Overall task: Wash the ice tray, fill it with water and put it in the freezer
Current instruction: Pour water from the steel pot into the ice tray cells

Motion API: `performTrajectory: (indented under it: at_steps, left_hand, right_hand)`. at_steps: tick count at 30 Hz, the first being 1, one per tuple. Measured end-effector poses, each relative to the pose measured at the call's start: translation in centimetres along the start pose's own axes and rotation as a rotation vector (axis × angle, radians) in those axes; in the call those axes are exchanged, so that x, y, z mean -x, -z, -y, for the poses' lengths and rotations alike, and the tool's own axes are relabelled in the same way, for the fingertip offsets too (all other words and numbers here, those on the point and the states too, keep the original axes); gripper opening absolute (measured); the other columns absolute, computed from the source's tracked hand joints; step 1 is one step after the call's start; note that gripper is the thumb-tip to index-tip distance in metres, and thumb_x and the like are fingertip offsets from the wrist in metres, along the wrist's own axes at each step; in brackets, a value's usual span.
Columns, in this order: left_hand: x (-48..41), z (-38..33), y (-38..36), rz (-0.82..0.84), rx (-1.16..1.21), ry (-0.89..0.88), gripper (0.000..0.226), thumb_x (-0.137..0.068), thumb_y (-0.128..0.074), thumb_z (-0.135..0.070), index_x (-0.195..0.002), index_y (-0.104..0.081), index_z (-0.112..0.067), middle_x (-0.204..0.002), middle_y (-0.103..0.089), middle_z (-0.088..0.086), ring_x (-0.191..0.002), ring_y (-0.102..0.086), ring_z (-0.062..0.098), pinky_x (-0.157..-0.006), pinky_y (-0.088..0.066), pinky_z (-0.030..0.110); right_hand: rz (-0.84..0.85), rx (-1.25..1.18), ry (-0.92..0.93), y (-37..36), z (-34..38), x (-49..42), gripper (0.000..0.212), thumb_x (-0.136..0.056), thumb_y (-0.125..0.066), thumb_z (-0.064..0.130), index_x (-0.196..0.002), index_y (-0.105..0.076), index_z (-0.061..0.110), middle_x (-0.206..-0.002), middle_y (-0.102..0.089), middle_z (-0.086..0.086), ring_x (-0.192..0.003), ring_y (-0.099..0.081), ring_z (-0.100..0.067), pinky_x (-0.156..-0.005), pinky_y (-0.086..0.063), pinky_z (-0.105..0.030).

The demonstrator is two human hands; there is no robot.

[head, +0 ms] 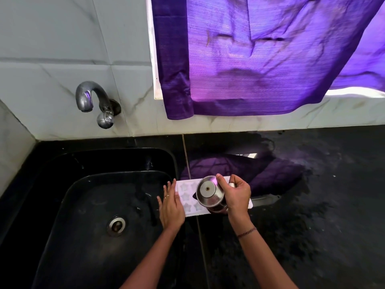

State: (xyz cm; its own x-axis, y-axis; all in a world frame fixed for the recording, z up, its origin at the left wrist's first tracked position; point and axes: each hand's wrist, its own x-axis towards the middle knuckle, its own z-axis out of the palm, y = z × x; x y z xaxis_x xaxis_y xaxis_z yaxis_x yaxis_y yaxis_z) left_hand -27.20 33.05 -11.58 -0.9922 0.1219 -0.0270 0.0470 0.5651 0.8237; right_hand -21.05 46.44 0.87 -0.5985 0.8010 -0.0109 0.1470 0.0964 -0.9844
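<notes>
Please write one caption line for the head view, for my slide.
Right hand tilts a steel vessel over the white ice tray on the black counter; left hand rests at its edge.

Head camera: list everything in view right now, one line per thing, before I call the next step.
ice tray: one, white with star-shaped moulds, on the counter at the sink's right edge
cup: one, steel, tipped over the tray, base toward the camera
sink: one, black, at left
drain: one, silver, in the sink bottom
tap: one, silver, on the wall above the sink
curtain: one, purple, hanging above the counter
counter: one, black, right of the sink
wall tiles: several, pale grey, behind the sink
left hand: fingers straight, against the tray's left end
right hand: grips the cup
</notes>
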Motion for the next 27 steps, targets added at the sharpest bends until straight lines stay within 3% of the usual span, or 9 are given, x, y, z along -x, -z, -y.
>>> performTrajectory:
  at_steps: [6,18,23,27]
  left_hand:
    - [-0.1,0.0,-0.1,-0.005,-0.005,0.0,0.046,-0.102,-0.023,-0.024,-0.147,-0.027,-0.029,-0.156,-0.024,-0.006,-0.146,-0.009,0.008,-0.119,0.003,0.035]
    - [0.0,-0.2,0.0,-0.022,-0.002,-0.002,0.047,-0.101,-0.027,-0.019,-0.147,-0.03,-0.029,-0.156,-0.024,-0.005,-0.146,-0.011,0.008,-0.119,0.003,0.034]
    - [0.0,-0.2,0.0,-0.028,-0.001,-0.003,0.047,-0.102,-0.028,-0.018,-0.146,-0.03,-0.03,-0.156,-0.025,-0.004,-0.146,-0.011,0.009,-0.119,0.002,0.034]
    - [0.0,-0.2,0.0,-0.028,-0.009,-0.005,0.047,-0.102,-0.028,-0.018,-0.147,-0.029,-0.03,-0.156,-0.024,-0.003,-0.146,-0.011,0.009,-0.118,0.003,0.033]
  right_hand:
    - [-0.004,0.057,0.093,-0.1,0.3,0.5,0.057,-0.076,-0.076,0.012,-0.049,-0.027,0.016,-0.048,-0.028,0.003,-0.045,-0.026,-0.006,-0.049,-0.031,-0.013]
    - [-0.007,0.1,0.121,0.0,0.1,0.5,0.054,-0.077,-0.076,0.014,-0.049,-0.029,0.014,-0.049,-0.03,0.0,-0.053,-0.026,-0.012,-0.051,-0.033,-0.012]
    - [-0.012,0.019,-0.005,0.1,-0.5,0.1,0.056,-0.076,-0.077,0.017,-0.051,-0.027,0.016,-0.054,-0.027,-0.002,-0.058,-0.027,-0.019,-0.057,-0.031,-0.029]
    - [-0.016,-0.105,-0.121,0.3,-1.2,-0.2,0.055,-0.075,-0.078,0.016,-0.053,-0.028,0.019,-0.06,-0.029,-0.005,-0.064,-0.03,-0.021,-0.063,-0.033,-0.033]
